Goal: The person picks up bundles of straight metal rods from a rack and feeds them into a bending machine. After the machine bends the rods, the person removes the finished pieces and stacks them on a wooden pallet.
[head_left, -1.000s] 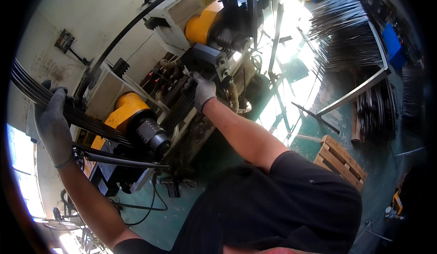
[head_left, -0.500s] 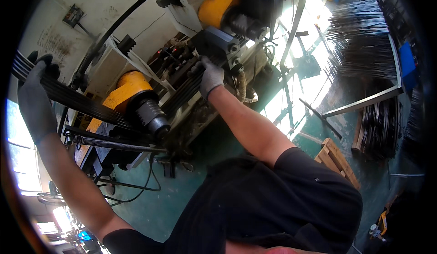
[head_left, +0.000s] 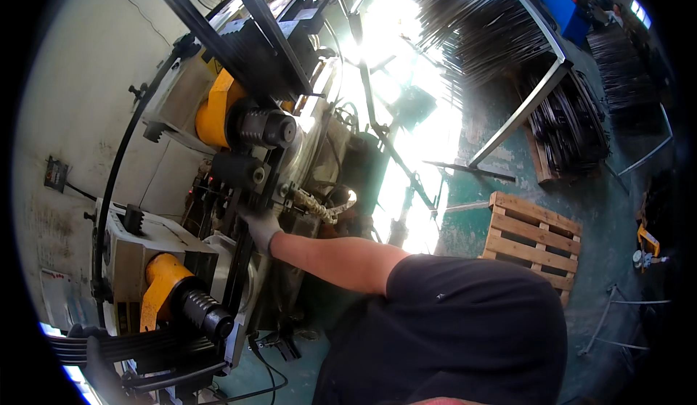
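My left hand (head_left: 93, 353), in a dark glove, is at the lower left edge, closed around a bundle of long black metal bars (head_left: 138, 347). My right hand (head_left: 260, 226), in a grey glove, reaches forward to the middle of a bending machine (head_left: 178, 118) and grips the far part of the black bars (head_left: 243, 267) beside its clamp. Two yellow motor housings sit on the machine, the upper housing (head_left: 212, 111) above my right hand and the lower housing (head_left: 161, 289) between my hands. Most of my left forearm is hidden at the rim.
A wooden pallet (head_left: 534, 238) lies on the green floor at the right. Racks with many thin dark rods (head_left: 486, 27) stand at the top right. Strong glare (head_left: 406, 115) covers the floor behind the machine. Cables (head_left: 261, 376) trail under the machine.
The view has swung: the machine now fills the left and centre. My left hand with the bars has dropped to the lower left edge. My right hand stays on the bars at the machine.
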Action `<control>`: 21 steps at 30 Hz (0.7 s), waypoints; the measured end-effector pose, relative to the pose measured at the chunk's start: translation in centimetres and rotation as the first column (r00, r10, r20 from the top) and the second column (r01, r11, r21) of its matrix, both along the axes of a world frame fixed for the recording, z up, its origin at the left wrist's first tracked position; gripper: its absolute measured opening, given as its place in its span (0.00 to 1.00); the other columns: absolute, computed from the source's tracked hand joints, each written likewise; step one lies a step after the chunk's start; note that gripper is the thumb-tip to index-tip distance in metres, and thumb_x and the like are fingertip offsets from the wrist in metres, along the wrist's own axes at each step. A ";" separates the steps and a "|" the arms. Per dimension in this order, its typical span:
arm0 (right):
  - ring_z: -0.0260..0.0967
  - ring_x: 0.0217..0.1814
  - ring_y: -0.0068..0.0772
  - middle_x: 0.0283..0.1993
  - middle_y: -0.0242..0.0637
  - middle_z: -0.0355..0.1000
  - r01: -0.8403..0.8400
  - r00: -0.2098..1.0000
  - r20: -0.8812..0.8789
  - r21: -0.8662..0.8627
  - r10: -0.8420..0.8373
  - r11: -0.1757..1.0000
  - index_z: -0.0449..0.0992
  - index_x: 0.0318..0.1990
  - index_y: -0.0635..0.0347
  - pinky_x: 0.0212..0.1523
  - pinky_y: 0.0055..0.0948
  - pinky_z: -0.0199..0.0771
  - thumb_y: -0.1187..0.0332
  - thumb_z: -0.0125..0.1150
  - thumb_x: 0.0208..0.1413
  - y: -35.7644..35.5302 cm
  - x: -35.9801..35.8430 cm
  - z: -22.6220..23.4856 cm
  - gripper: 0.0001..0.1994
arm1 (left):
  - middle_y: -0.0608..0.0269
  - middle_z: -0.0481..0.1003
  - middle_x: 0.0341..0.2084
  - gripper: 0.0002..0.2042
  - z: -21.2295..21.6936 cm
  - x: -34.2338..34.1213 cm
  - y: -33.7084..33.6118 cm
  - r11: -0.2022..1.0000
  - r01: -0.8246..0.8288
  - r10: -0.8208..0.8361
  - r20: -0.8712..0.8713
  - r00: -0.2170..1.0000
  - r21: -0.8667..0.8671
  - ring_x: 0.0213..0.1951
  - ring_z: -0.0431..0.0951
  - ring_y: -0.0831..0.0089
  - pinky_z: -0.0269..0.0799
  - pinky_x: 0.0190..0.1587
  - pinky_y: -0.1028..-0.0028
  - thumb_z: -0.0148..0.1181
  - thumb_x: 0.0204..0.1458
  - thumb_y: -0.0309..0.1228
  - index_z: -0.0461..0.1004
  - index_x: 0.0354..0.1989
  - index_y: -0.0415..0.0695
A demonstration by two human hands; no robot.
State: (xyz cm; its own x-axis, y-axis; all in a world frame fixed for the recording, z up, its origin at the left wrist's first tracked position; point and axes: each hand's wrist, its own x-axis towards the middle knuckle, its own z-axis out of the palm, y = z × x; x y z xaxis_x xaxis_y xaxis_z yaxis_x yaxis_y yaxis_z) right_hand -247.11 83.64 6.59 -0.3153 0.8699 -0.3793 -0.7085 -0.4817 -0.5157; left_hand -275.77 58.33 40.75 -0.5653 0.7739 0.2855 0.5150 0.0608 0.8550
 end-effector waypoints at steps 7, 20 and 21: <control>0.75 0.34 0.32 0.36 0.36 0.76 -0.166 0.983 0.100 0.096 0.157 0.981 0.76 0.46 0.60 0.34 0.34 0.77 0.64 0.60 0.62 -0.7 0.5 -1.2 0.11 | 0.58 0.75 0.42 0.22 0.8 3.0 -1.8 0.987 0.008 -0.031 -0.140 0.990 -0.163 0.45 0.75 0.68 0.71 0.52 0.68 0.54 0.59 0.27 0.62 0.62 0.39; 0.76 0.39 0.37 0.43 0.38 0.76 -0.003 1.000 -0.016 -0.078 0.002 0.997 0.73 0.53 0.57 0.44 0.35 0.78 0.67 0.61 0.59 0.0 2.0 2.4 0.15 | 0.58 0.77 0.41 0.20 0.8 7.0 -1.2 0.977 -0.203 0.177 -0.262 0.949 -0.073 0.44 0.76 0.69 0.69 0.53 0.69 0.58 0.57 0.28 0.68 0.58 0.39; 0.76 0.40 0.38 0.42 0.38 0.76 -0.016 0.995 0.095 -0.038 0.019 0.999 0.73 0.53 0.57 0.44 0.36 0.77 0.66 0.61 0.59 0.4 1.8 2.0 0.15 | 0.58 0.77 0.41 0.19 0.8 7.7 -1.0 0.976 -0.210 0.188 -0.275 0.943 -0.054 0.44 0.76 0.70 0.69 0.54 0.69 0.58 0.57 0.28 0.69 0.57 0.40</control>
